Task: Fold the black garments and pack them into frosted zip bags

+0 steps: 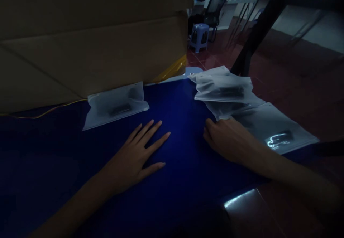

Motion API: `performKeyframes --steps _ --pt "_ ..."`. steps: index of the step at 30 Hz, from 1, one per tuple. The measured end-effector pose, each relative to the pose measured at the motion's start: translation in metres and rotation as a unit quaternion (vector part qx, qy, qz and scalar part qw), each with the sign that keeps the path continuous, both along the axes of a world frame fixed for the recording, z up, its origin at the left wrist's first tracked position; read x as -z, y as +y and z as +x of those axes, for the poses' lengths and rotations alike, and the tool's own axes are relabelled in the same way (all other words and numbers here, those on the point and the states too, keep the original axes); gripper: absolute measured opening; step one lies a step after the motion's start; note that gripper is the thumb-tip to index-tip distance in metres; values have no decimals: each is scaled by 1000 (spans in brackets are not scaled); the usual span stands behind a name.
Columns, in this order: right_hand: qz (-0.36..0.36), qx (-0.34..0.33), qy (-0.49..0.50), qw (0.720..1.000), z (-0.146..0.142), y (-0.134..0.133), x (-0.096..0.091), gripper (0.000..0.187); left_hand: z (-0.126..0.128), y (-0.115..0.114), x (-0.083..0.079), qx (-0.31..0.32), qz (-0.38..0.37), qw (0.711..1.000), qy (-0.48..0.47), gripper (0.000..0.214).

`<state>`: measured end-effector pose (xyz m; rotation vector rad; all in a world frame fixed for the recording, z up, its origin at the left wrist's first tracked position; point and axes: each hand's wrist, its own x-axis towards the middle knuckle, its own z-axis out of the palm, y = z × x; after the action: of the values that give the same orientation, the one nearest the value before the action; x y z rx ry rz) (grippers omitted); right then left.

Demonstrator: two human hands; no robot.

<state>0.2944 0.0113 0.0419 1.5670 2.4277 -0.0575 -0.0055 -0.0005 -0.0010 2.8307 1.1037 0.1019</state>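
- Left hand [137, 159] lies flat and open on blue surface [53, 159], holding nothing.
- Frosted zip bag [115, 105] lies just ahead of left hand, its long axis going sideways.
- Right hand [228, 139] curls against pile of frosted bags [223, 91], the nearer hand to them; whether it grips, I cannot tell.

Blue-topped table [172, 102], one frosted zip bag [115, 105] against the cardboard carton [94, 41], more frosted zip bags [274, 127] heaped off to its right.

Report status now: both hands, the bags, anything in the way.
Left hand flat on blue tabletop, empty. Right hand against frosted zip bags. Cardboard box at far left.
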Motion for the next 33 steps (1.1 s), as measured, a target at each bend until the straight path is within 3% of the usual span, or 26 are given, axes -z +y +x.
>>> performKeyframes --steps 4,8,13,17,19,23,29,33 --pt "-27 -57 54 997 -3 -10 -2 27 0 1 2 6 9 1000 5 75" --pt "-81 -98 168 978 -1 -17 -7 29 -2 1 3 11 16 1000 7 75" --pt "-213 -136 297 921 1 -16 -13 40 -2 1 3 17 25 1000 8 76" --pt "-295 -190 391 851 -5 -8 -9 38 0 1 3 18 44 999 -4 78" --pt "-312 -218 427 820 -10 -5 -5 34 1 1 2 25 50 998 -6 78" --pt "-312 -243 473 788 -18 -5 4 32 4 1 1 83 43 996 -5 75" --pt "-280 -242 507 779 -21 -9 11 29 6 2 1 103 93 990 -1 78" --pt "-241 -268 489 795 -19 -11 16 20 9 0 1 100 119 988 6 78"
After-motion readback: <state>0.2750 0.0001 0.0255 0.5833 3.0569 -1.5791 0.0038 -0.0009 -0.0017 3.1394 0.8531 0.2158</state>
